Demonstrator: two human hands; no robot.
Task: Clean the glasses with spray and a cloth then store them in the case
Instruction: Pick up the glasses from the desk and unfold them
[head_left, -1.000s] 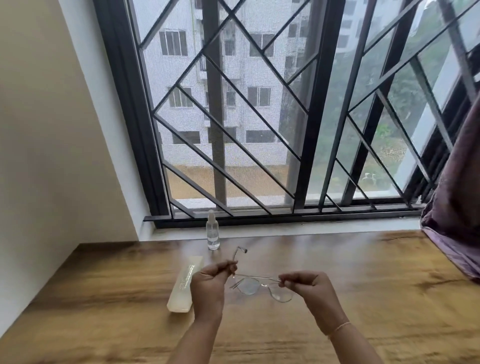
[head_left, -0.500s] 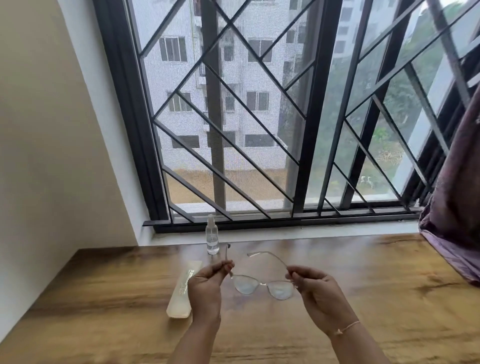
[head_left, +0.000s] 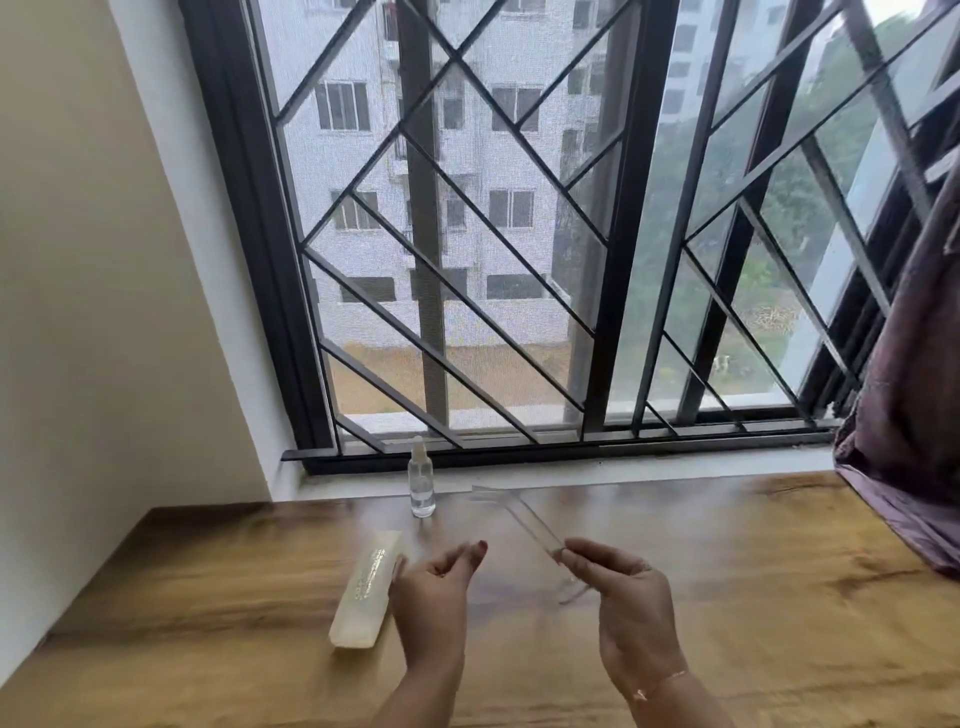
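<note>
The clear-framed glasses (head_left: 531, 521) hang above the wooden table (head_left: 727, 571), blurred by motion. My right hand (head_left: 626, 603) pinches them between thumb and fingertips near one hinge; one temple arm sticks out up and to the left. My left hand (head_left: 436, 587) hovers just left of them with loosely bent fingers, holding nothing. A pale translucent case (head_left: 366, 597) lies shut on the table beside my left hand. The small clear spray bottle (head_left: 421, 486) stands upright near the window sill. No cloth is in view.
A dark metal window grille (head_left: 519, 260) closes off the far side behind a white sill. A cream wall (head_left: 104, 312) borders the table on the left. A purple curtain (head_left: 909, 389) hangs over the table's right end.
My left hand has let go of the glasses and drawn slightly away. My right hand alone now holds them, and they have swung round.
</note>
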